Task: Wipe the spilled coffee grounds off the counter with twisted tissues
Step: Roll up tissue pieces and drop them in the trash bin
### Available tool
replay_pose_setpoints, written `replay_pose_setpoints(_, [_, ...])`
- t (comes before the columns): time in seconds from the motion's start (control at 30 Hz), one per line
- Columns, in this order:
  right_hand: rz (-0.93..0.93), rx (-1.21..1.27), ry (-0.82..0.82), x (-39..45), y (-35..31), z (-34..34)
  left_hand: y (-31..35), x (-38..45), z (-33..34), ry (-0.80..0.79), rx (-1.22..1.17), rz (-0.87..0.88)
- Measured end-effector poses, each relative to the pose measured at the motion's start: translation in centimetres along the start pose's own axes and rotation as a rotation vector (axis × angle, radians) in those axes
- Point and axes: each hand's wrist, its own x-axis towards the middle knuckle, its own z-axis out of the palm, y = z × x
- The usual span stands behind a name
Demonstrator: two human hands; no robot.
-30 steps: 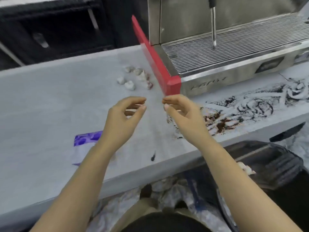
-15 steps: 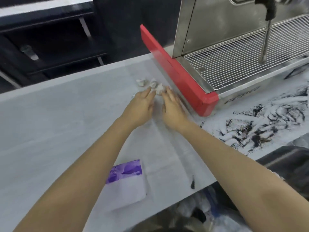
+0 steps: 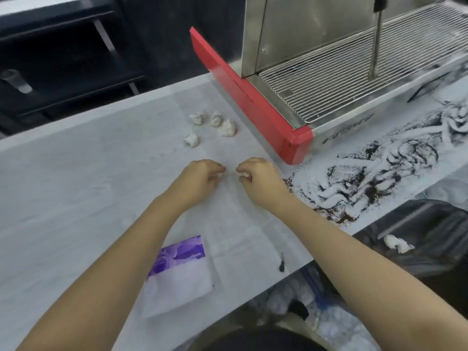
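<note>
— Pinching anything?
— Both hands, left [image 3: 200, 179] and right [image 3: 258, 179], curl over the counter [image 3: 76, 198]; the right grips a tissue [image 3: 244, 176] — mostly hidden. Left's hold: cannot tell.
— Grounds [image 3: 367, 176]?
— Smeared rightward, cut off.

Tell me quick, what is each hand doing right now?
Left hand: fingers curled, pinching one end of a white tissue.
Right hand: fingers curled, pinching the other end of the same tissue.

Bright even light, faint shadows, soft blur, wide-angle edge distortion
</note>
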Motion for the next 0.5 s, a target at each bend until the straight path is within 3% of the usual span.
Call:
replay_pose_setpoints(0.17, [0.222,0.476,0.168,-6.5,-1.1,-5.7,6.7,-3.1,-1.4,0.001,-0.362,-0.103])
replay_pose_setpoints(0.27, [0.327,0.664,0.238,-11.1,0.2,-9.6,12.3,-4.3,-0.8,-0.009,-0.524,-0.066])
replay_pose_setpoints(0.4, [0.439,0.720,0.382,-17.3,4.4,-14.7,19.5,-4.0,3.2,-0.090,-0.653,0.028])
replay_pose_setpoints(0.5, [0.526,0.579,0.491,-21.9,8.6,-17.8,24.5,-2.8,7.6,-0.150,-0.685,0.095])
